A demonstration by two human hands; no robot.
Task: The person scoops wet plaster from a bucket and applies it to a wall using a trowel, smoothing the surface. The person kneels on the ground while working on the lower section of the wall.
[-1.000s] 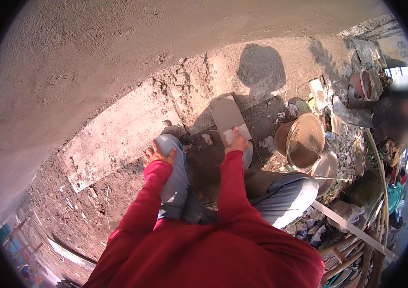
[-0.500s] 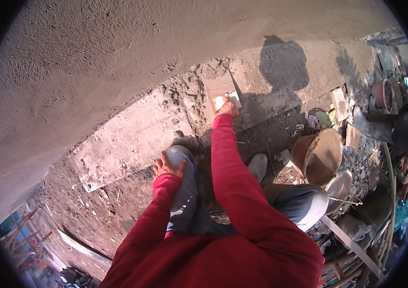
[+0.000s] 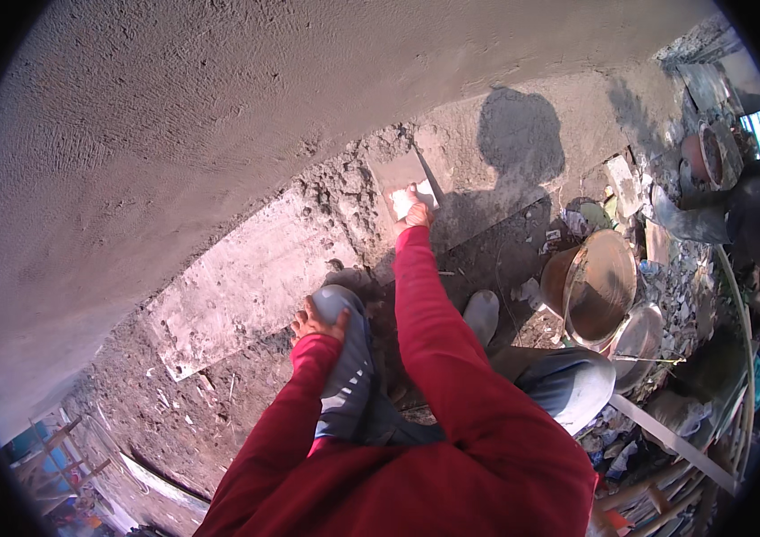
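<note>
Arm stretched forward, my right hand (image 3: 416,213) is closed on a flat rectangular plastering trowel (image 3: 400,172). The trowel's blade is at the foot of a grey rendered wall (image 3: 183,134), over the gap between two pale boards. Clumps of wet mortar (image 3: 331,192) lie just left of the blade, along the wall's base. My left hand (image 3: 319,322) rests with its fingers spread on my bent left knee, beside the left board (image 3: 246,277). It holds nothing. Beyond the trowel, the right board (image 3: 465,210) carries the shadow of my head.
To my right stands a mud-stained bucket (image 3: 602,282), with a second container (image 3: 638,340) close by. Another round vessel (image 3: 709,157) is farther off among rubble. A thin wooden strip (image 3: 671,438) and several poles lie at the lower right. Soil and debris (image 3: 192,412) cover the ground at left.
The view has shifted slightly. My right hand and the trowel remain at nearly the same spot by the wall's base. My left hand stays on the knee.
</note>
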